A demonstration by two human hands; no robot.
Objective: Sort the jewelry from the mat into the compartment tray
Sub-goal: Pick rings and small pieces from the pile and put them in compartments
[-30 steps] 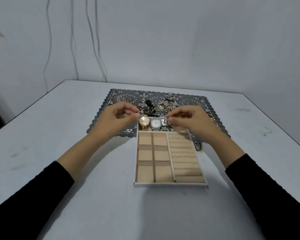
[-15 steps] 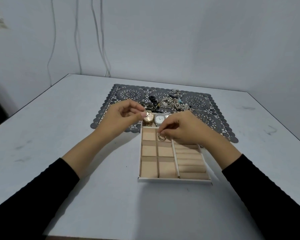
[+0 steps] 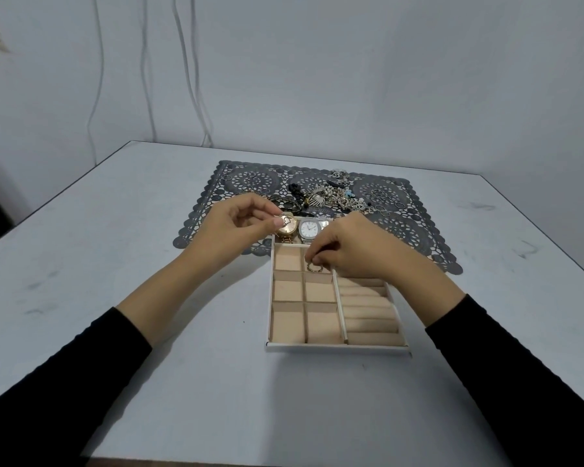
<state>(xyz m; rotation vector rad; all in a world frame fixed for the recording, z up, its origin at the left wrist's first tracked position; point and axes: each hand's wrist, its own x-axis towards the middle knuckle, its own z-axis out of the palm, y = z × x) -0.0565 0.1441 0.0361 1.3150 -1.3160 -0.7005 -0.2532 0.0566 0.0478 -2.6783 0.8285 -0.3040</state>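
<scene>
A white compartment tray (image 3: pixel 338 347) with beige lining lies on the table, its far end on the dark lace mat (image 3: pixel 236 183). A gold watch (image 3: pixel 288 227) and a silver watch (image 3: pixel 309 229) rest in the tray's far section. My right hand (image 3: pixel 354 247) pinches a small ring (image 3: pixel 314 267) low in the far square compartment of the second column. My left hand (image 3: pixel 236 227) hovers just left of the gold watch, holding a small heart-shaped piece (image 3: pixel 285 220) between thumb and forefinger. A heap of jewelry (image 3: pixel 331 197) stays on the mat.
Loose small rings (image 3: pixel 383 198) lie scattered on the mat's right side, and a few more (image 3: pixel 250 185) on its left. The grey table (image 3: pixel 115 264) ends close in front of me. Cables (image 3: pixel 186 69) hang down the wall behind.
My right hand dropped from beside the watches into the tray's second-column far compartment with the ring. My left hand stayed by the gold watch. The camera tilted slightly.
</scene>
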